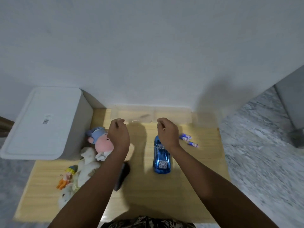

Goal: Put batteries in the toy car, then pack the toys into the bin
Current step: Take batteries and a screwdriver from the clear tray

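both hands reach to the near edge of a clear plastic bin (172, 115) at the back of the wooden table (189, 186). the left hand (118, 134) and right hand (167, 132) have fingers curled at that edge; whether they pinch it i cannot tell. the blue toy car (162, 162) lies just under the right wrist, batteries (188, 139) just right of that hand, plush toys (92, 155) left of the left forearm.

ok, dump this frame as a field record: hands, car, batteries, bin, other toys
left hand: raised over the table, fingers curled, at the clear tray's near edge; grip unclear
right hand: likewise, over the car's far end
toy car: blue, on the wooden table
batteries: loose, right of the car
bin: white, lid on, far left
clear tray: against the wall
plush toys: left of the car, beside the bin
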